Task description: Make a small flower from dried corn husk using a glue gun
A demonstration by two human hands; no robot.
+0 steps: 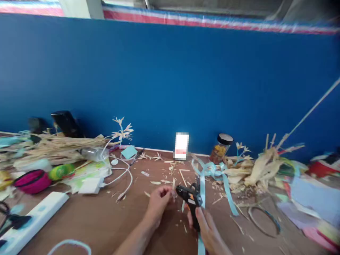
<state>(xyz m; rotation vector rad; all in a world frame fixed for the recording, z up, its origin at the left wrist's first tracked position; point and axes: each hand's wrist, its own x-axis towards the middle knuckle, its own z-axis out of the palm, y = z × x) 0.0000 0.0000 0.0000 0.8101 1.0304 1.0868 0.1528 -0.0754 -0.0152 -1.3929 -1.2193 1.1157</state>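
My right hand (205, 225) is wrapped round the grip of a black hot glue gun (191, 199), whose nozzle points up and left. Just left of that nozzle, my left hand (160, 202) pinches a small pale petal-like strip (174, 185) between thumb and fingertips. The nozzle is close to the strip; whether they touch I cannot tell. Light blue ribbon (203, 187) runs behind and under the glue gun, looping toward the wall. Pale cut petals (155, 182) and scraps lie scattered on the brown table (119, 216) around both hands.
At left are a white power strip (39, 219), a white charger (90, 185) with cable, a pink pouch (33, 181) and dried husks (63, 144). A jar (221, 148) stands by the blue wall (170, 78). Right are a husk bundle (265, 166), a ring (264, 221) and paper sheets (316, 198).
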